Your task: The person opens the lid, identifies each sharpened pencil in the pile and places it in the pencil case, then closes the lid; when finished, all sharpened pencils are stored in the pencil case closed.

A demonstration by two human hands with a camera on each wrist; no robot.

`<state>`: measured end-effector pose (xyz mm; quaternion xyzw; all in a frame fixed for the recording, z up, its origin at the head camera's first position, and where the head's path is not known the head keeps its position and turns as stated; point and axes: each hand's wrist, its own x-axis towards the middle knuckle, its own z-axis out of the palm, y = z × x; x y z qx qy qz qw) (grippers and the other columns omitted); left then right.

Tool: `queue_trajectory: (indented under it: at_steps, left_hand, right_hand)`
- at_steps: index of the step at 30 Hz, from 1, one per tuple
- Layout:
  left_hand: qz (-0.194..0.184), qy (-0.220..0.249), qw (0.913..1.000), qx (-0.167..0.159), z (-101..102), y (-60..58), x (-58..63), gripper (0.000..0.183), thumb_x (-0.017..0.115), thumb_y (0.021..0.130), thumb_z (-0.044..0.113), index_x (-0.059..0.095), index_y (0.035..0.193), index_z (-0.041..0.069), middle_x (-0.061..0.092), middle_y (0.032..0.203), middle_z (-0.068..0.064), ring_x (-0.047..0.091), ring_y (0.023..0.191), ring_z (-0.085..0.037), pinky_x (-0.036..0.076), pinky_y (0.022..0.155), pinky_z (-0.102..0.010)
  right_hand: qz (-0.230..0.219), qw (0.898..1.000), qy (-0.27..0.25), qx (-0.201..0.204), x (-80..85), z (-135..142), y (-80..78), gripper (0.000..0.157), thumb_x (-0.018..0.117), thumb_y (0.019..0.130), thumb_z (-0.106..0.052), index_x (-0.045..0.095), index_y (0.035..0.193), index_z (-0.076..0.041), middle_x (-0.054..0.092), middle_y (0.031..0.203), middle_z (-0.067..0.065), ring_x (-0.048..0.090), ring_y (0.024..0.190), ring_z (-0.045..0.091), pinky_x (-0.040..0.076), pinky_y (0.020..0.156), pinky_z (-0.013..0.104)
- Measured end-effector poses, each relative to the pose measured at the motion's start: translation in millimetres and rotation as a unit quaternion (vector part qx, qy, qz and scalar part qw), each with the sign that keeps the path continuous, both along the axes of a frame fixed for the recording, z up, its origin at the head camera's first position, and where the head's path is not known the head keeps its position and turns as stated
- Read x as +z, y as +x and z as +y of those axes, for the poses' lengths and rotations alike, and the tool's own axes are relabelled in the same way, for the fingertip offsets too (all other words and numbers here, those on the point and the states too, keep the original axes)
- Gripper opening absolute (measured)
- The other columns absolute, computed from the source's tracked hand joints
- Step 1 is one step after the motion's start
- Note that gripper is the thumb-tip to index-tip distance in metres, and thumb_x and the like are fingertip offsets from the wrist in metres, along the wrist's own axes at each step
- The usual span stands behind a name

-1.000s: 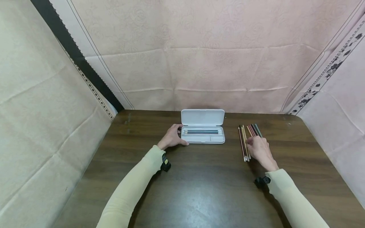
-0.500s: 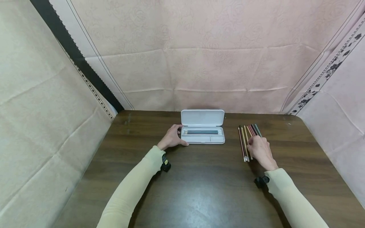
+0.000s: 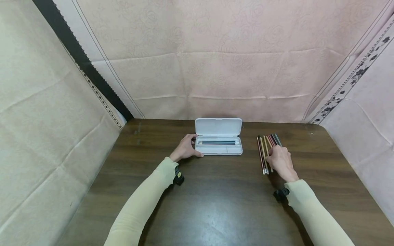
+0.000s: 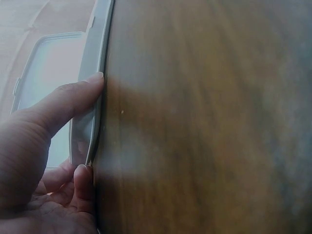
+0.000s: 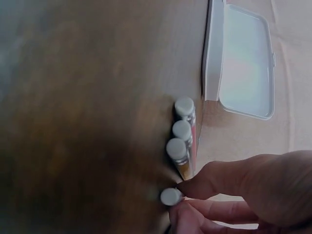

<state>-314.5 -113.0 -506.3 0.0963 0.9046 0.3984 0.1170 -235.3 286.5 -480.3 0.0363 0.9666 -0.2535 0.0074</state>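
Note:
A white pencil case (image 3: pixel 219 150) lies on the table with its lid (image 3: pixel 219 126) raised at the back. Several blue-toned pencils (image 3: pixel 216 142) lie lengthwise inside it. My left hand (image 3: pixel 186 148) holds the case's left end, thumb at the front edge and fingers round the side. To the right of the case lies a row of coloured pencils (image 3: pixel 262 153), eraser ends toward me. Over this row, my right hand (image 3: pixel 280 160) pinches one pencil (image 5: pixel 170 196) near its white eraser, between thumb and fingers. Part of the row is hidden under that hand.
The brown wooden table (image 3: pixel 209 205) ends at a back edge just behind the case. Pale cloth (image 3: pixel 215 68) hangs behind it and at both sides. Each wrist carries a small black camera, such as the left one (image 3: pixel 178 176).
The pencils under my right hand have spread slightly, one yellowish pencil shifting a little right and away from me. My left hand and the case have stayed put.

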Motion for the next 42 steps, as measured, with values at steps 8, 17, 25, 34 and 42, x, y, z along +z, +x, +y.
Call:
queue_trajectory:
  at_steps: [8, 17, 25, 34, 42]
  left_hand:
    - [-0.001, 0.005, 1.0000, 0.001, 0, -0.7, 0.7, 0.096, 0.098, 0.081, 0.024, 0.047, 0.160, 0.008, 0.048, 0.159, -0.014, 0.055, 0.137, -0.032, 0.051, 0.116, -0.047]
    - [-0.002, 0.002, 1.0000, 0.001, 0, -1.2, -0.9, 0.097, 0.099, 0.080, 0.025, 0.047, 0.160, 0.008, 0.050, 0.157, -0.013, 0.056, 0.136, -0.031, 0.051, 0.116, -0.047]
    - [-0.001, 0.004, 1.0000, 0.002, 0, -0.9, -0.4, 0.097, 0.099, 0.080, 0.025, 0.047, 0.160, 0.008, 0.050, 0.156, -0.013, 0.056, 0.136, -0.032, 0.050, 0.117, -0.047]
    - [0.002, 0.006, 1.0000, 0.000, 0, -0.1, 0.2, 0.096, 0.099, 0.080, 0.024, 0.048, 0.159, 0.007, 0.051, 0.154, -0.014, 0.056, 0.135, -0.032, 0.051, 0.116, -0.047]
    - [0.008, 0.003, 1.0000, -0.002, 0, -0.2, -0.1, 0.096, 0.099, 0.079, 0.025, 0.048, 0.159, 0.007, 0.052, 0.154, -0.013, 0.057, 0.134, -0.031, 0.051, 0.115, -0.046]
  right_hand:
    - [0.003, 1.000, 0.010, -0.014, 1.6, -2, -3.6, 0.031, 0.070, 0.091, -0.007, 0.057, 0.063, -0.008, 0.056, 0.062, 0.004, 0.055, 0.058, 0.020, 0.043, 0.052, 0.031]
    - [-0.003, 1.000, 0.015, -0.027, 6.2, 0, -2.0, 0.030, 0.076, 0.094, -0.016, 0.064, 0.068, -0.005, 0.065, 0.071, 0.013, 0.062, 0.066, 0.027, 0.049, 0.057, 0.033]
    - [0.062, 0.998, 0.016, -0.013, 20.4, -9, 3.6, 0.026, 0.077, 0.092, -0.018, 0.070, 0.069, -0.008, 0.062, 0.058, 0.000, 0.063, 0.063, 0.024, 0.046, 0.061, 0.033]
    - [0.113, 0.993, -0.008, 0.030, 33.0, -32, 4.6, 0.018, 0.079, 0.089, -0.011, 0.080, 0.099, 0.004, 0.080, 0.089, 0.019, 0.072, 0.077, 0.031, 0.053, 0.066, 0.039]
    - [0.142, 0.986, -0.021, 0.084, 36.6, -50, -3.9, 0.015, 0.075, 0.089, -0.005, 0.081, 0.100, 0.003, 0.081, 0.087, 0.017, 0.068, 0.073, 0.026, 0.046, 0.065, 0.032]
